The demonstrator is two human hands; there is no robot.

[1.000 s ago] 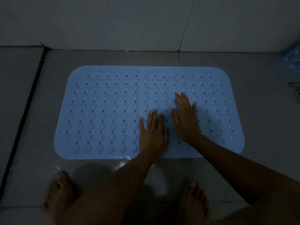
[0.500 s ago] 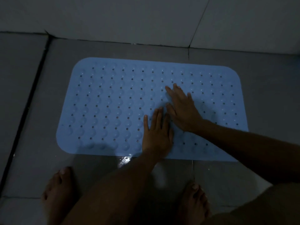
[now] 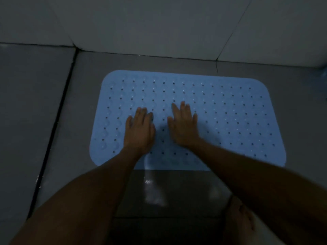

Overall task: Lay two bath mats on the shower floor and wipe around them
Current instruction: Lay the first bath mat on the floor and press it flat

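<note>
Mat (image 3: 230, 121) — flat under both hands

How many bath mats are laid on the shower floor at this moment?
1. A light blue perforated rubber bath mat lies flat on the grey tiled floor near the wall, with the left hand and right hand flat on it. A second mat may be out of frame.

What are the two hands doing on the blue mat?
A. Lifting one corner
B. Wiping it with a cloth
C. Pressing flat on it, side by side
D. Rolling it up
C: the left hand and right hand lie palm down, fingers straight, on the blue mat, which lies flat.
</note>
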